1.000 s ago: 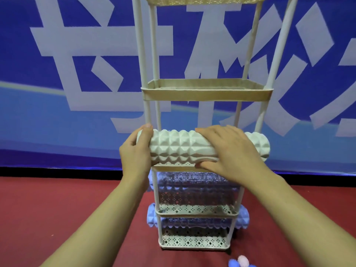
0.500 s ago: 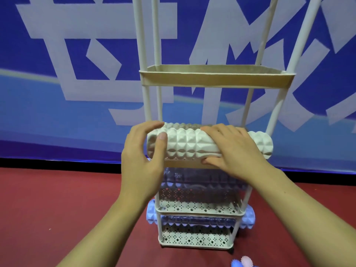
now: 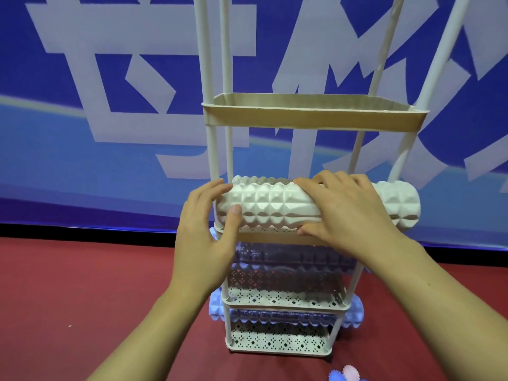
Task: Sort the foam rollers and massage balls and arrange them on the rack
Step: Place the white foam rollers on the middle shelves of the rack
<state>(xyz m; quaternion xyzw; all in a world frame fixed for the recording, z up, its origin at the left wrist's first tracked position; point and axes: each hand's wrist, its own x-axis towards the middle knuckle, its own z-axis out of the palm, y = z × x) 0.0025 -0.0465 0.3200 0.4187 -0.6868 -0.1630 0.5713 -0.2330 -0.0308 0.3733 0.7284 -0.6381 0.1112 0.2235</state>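
Both hands' grip [image 3: 209,232] [image 3: 349,213] curled round white roller [image 3: 275,204].

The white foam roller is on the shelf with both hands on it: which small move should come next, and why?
Probably release it and reach for the massage balls on the floor. The white foam roller already seems to lie along its shelf, with the left hand at its end and the right hand on top. The two lower shelves each hold a blue roller.

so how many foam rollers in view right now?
3. White ridged foam roller on the third shelf up, both hands on it; blue ridged foam roller on the shelf below; another blue one on the bottom shelf. More may be hidden above frame.
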